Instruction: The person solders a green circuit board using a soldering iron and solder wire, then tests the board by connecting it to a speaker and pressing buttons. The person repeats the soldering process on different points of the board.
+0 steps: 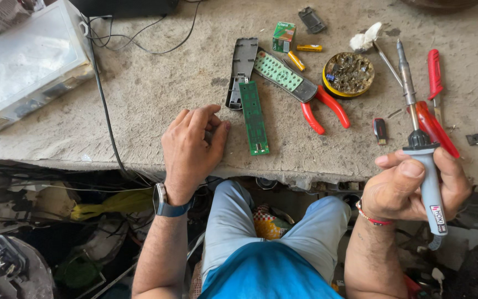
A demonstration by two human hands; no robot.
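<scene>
Head view. Person seated at a rough grey workbench [156,83], legs in light trousers below the edge.

Right hand [410,185] clenched around the grey handle of a soldering iron [419,138], held just off the bench's front edge at the right. Thumb lies across the top of the handle; the metal tip points up and away, toward a small round tin [348,75] holding dark residue. A red thread band sits on that wrist.

Left hand [192,147] rests palm down near the front edge, fingers curled loosely; whether it holds anything underneath, cannot tell. A watch with a dark strap is on that wrist.

Just beside the left hand's fingertips lies a long green circuit board [254,117], flat on the bench. Touching its upper end is a grey remote casing half [242,69], inside up. Next to that, tilted, a keypad sheet [283,75] with pale green buttons.

Red-handled pliers [321,108] lie between the keypad sheet and the tin. 2 small yellow batteries [301,54] lie above, near a green box [284,36]. A red-handled screwdriver [434,77] lies at the right, behind the iron. A small black and red part [380,131] lies near the iron's shaft.

Far left: a clear plastic organiser box [26,63], with black cables [103,99] running past it.
</scene>
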